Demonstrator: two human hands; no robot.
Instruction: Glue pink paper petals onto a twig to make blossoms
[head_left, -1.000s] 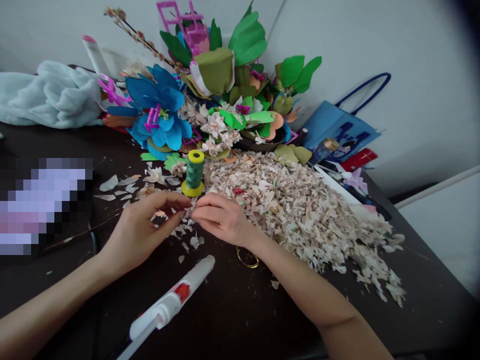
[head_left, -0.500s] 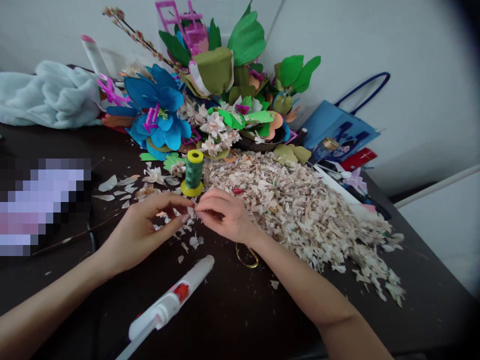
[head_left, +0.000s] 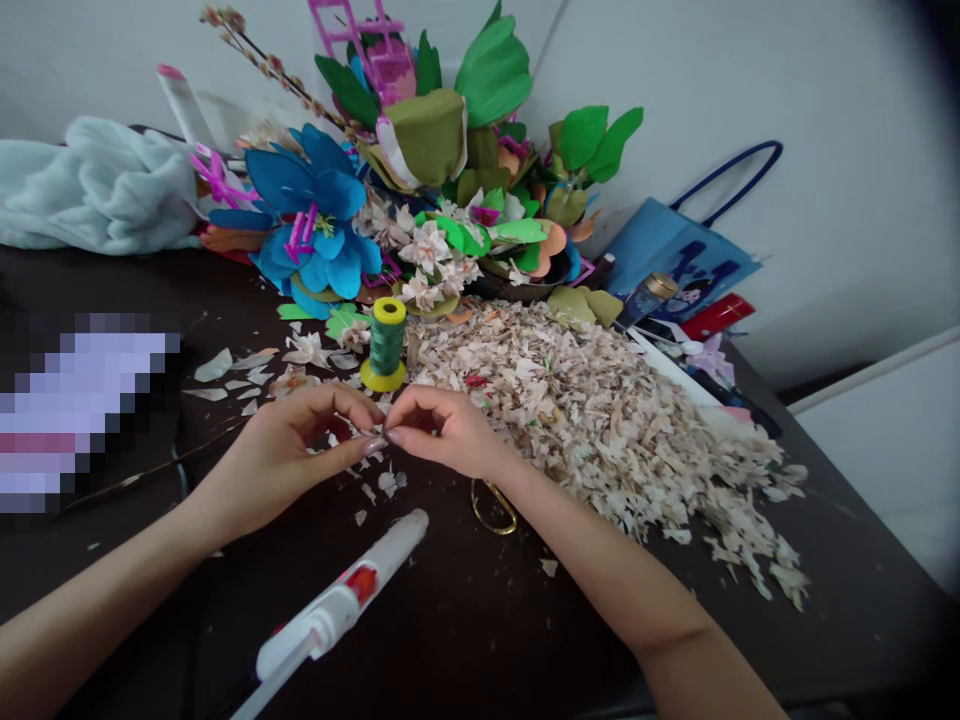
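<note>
Thumb and fingers of my left hand [head_left: 289,450] are pinched together, and what sits between them is too small to name. My right hand [head_left: 442,430] is pinched as well, its fingertips meeting those of the left. Just behind them stands a spool of green thread [head_left: 387,345] with yellow ends. A large heap of pale, dry petal scraps [head_left: 585,420] spreads to the right of my hands. Under my right wrist, a gold scissor-like loop [head_left: 495,510] shows in part. In front of my hands lies a white glue gun [head_left: 345,595] with a red part.
Large blue [head_left: 315,215], green and olive artificial flowers crowd the back of the dark table. A blue bag [head_left: 682,240] leans at the back right, near a red object [head_left: 718,318]. Pale cloth [head_left: 97,190] lies back left, above a blurred-out screen [head_left: 82,410]. Loose petals [head_left: 215,366] are scattered left of the spool.
My fingertips have dropped slightly and come closer together, with both hands' fingers more bent. The spool, the heap and the glue gun have stayed in place.
</note>
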